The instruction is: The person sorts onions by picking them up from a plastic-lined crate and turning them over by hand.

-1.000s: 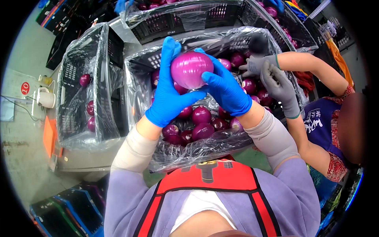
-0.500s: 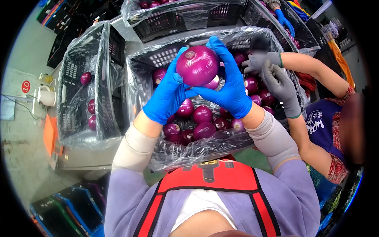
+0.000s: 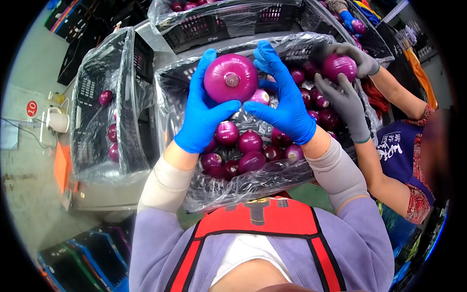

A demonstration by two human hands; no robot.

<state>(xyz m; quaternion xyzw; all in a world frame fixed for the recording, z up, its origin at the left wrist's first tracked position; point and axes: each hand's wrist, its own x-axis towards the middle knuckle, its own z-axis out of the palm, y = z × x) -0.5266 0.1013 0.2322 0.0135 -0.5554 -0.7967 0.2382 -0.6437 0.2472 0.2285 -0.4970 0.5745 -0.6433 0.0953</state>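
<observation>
A large peeled red onion (image 3: 231,68) sits in my left hand (image 3: 202,121), which wears a blue glove; its thumb is under the onion and the fingers run behind its left side. The onion's round root end faces me. Just right of it is my right hand (image 3: 287,107), also blue-gloved, fingers apart and holding nothing. Both hands are above a black crate (image 3: 192,73) lined with clear plastic. Several red onions, such as one onion (image 3: 250,141), lie inside it under my hands.
At right, a co-worker's grey-gloved hands (image 3: 348,109) hold another onion (image 3: 339,67) over the same crate. A second lined crate (image 3: 87,141) with several onions stands left. Another crate (image 3: 228,29) is behind. A blue-gloved hand (image 3: 348,19) holds an onion at the upper right.
The onion has turned in my hands, its root end swinging toward me, and shifted slightly left. My right hand has come off it. The co-worker's grey gloves now hold an onion.
</observation>
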